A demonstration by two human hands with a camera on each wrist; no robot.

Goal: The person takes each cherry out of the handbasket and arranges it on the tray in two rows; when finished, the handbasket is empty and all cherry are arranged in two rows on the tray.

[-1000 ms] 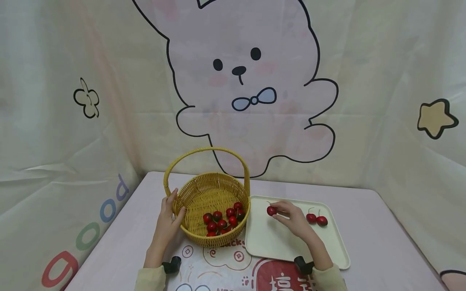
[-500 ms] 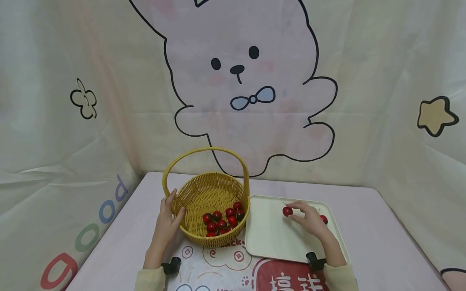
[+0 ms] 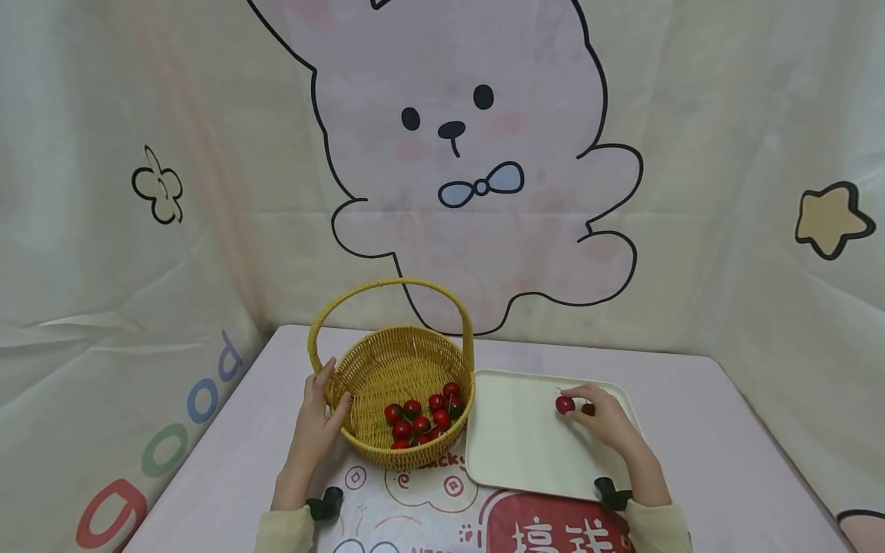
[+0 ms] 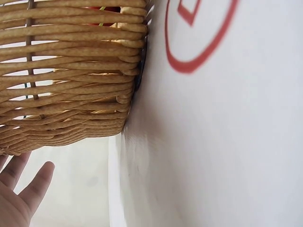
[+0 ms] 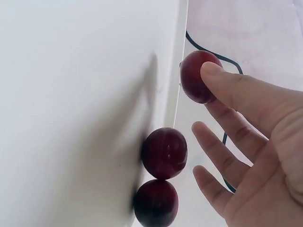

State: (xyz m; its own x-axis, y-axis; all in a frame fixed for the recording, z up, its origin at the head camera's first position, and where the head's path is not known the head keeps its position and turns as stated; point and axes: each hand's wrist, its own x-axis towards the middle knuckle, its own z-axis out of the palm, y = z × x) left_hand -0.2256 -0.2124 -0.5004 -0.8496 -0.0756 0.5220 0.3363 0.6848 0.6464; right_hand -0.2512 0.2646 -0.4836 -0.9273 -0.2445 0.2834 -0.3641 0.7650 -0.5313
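1. currently, one cherry (image 3: 565,405) is pinched between the thumb and fingertips of the right hand (image 3: 605,418); the pinch is parted only by the fruit's width, and the other fingers are held apart from it.
2. the pinched fruit is held over the pale tray (image 3: 515,445); in the right wrist view it is seen raised from the surface, though its stem can barely be made out.
3. just right of the pinch, near the hand, a second cherry (image 5: 164,153) and a third cherry (image 5: 156,203) are set on the tray, touching each other. from the head, one is partly covered by the right hand and the other is hidden; in the wrist view, the third is cut off below.
4. well left of the pinch, the basket (image 3: 387,349) is touched at its left side by the left hand (image 3: 318,418), fingers extended and thumb spread; how firmly it is pressed cannot be told, as some fingertips are hidden by the weave.
5. between the hands, a cherry heap (image 3: 421,425) is held in the basket; its lower part is hidden by the near wall.
6. both sleeves (image 3: 285,530) are cut off by the lower edge.
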